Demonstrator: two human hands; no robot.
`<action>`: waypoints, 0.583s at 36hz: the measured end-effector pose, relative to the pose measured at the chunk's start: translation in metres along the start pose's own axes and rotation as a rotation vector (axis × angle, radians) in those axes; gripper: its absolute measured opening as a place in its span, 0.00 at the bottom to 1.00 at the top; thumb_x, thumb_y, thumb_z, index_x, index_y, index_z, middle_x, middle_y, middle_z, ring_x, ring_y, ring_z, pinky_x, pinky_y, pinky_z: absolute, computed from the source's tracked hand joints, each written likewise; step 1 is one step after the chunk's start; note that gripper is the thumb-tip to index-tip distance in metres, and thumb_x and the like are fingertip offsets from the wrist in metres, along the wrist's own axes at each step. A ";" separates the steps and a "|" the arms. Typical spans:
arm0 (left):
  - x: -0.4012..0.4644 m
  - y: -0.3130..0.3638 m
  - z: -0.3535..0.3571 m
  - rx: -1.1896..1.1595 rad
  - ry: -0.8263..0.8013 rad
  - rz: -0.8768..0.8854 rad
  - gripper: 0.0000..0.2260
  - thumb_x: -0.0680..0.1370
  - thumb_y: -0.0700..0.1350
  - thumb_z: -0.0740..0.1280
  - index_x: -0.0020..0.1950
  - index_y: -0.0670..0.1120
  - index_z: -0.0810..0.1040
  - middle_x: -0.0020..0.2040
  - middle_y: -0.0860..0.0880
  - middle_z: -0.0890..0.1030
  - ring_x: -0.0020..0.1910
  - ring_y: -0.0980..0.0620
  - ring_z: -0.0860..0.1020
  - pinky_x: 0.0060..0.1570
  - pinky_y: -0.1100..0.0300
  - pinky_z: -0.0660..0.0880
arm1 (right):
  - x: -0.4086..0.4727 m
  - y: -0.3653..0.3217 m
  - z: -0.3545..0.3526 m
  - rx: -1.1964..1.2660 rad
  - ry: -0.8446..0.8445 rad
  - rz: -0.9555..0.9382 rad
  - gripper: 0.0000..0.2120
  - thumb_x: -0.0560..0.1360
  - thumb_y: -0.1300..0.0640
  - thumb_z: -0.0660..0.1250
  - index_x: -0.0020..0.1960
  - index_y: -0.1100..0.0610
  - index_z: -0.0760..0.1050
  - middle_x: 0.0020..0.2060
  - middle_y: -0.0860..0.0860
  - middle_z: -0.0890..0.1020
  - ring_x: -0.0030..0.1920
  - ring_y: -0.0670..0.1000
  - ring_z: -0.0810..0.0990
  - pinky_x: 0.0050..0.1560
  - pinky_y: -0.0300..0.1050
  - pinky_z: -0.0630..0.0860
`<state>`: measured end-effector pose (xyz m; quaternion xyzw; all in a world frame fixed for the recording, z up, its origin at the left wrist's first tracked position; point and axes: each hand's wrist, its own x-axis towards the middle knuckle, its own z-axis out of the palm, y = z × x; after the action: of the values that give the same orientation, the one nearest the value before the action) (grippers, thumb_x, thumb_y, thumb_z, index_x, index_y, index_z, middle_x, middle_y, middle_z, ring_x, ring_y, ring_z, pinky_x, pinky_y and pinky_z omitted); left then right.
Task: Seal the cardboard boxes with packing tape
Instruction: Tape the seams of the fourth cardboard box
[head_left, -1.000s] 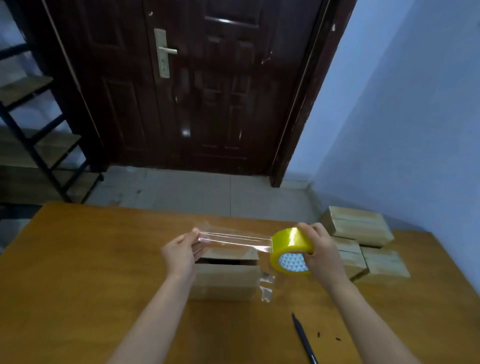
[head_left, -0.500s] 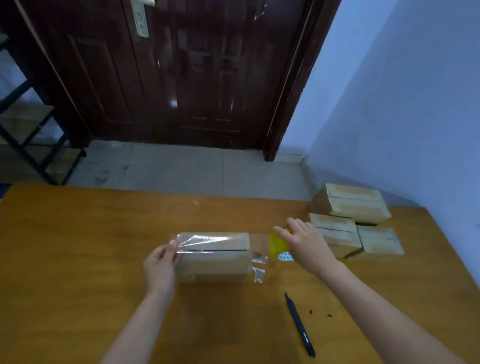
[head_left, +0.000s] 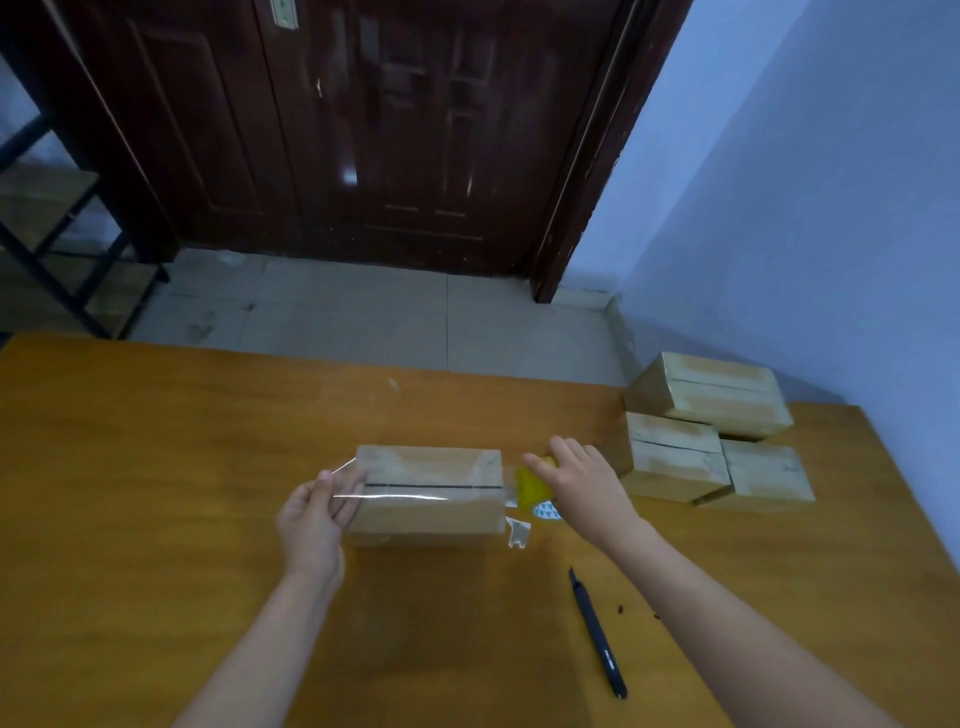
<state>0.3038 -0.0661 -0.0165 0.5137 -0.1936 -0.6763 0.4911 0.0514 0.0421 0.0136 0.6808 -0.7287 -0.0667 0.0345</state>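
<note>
A cardboard box (head_left: 431, 467) lies on the wooden table (head_left: 156, 467) with its dark top seam facing up. A strip of clear tape (head_left: 395, 496) stretches across the box top along the seam. My left hand (head_left: 311, 514) pinches the free end of the tape just past the box's left edge. My right hand (head_left: 582, 483) grips the yellow tape roll (head_left: 532, 486) at the box's right end, low by the table. Most of the roll is hidden under that hand.
Three more cardboard boxes (head_left: 675, 457) sit stacked at the table's right, near the blue wall. A dark pen (head_left: 597, 631) lies on the table in front of my right arm. A scrap of tape (head_left: 518, 532) hangs off the box's right corner. A dark door stands behind.
Both hands have come down from above the box. The stretched tape has been lowered onto the box top, and the roll has dropped beside the box's right end.
</note>
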 end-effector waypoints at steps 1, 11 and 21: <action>0.000 0.000 0.000 0.002 0.003 0.001 0.10 0.82 0.38 0.58 0.41 0.41 0.70 0.33 0.50 0.84 0.34 0.55 0.83 0.40 0.65 0.80 | 0.001 -0.001 0.001 -0.002 -0.005 0.000 0.33 0.47 0.70 0.78 0.52 0.55 0.82 0.40 0.56 0.80 0.38 0.55 0.79 0.34 0.43 0.75; 0.002 0.000 -0.001 -0.040 0.030 -0.036 0.09 0.82 0.37 0.59 0.41 0.39 0.71 0.35 0.50 0.84 0.34 0.53 0.83 0.39 0.63 0.81 | 0.002 -0.018 0.022 -0.010 -0.125 0.046 0.41 0.40 0.67 0.82 0.54 0.55 0.82 0.43 0.57 0.81 0.41 0.56 0.81 0.37 0.46 0.78; 0.021 0.011 -0.008 0.290 0.083 0.100 0.05 0.77 0.34 0.66 0.52 0.37 0.79 0.52 0.38 0.79 0.50 0.43 0.78 0.38 0.70 0.78 | 0.003 -0.030 0.033 0.019 -0.127 0.104 0.41 0.37 0.69 0.81 0.51 0.56 0.83 0.41 0.57 0.81 0.38 0.56 0.81 0.32 0.46 0.76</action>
<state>0.3159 -0.0869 -0.0216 0.5964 -0.2941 -0.5941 0.4526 0.0761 0.0392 -0.0236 0.6367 -0.7644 -0.1009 -0.0150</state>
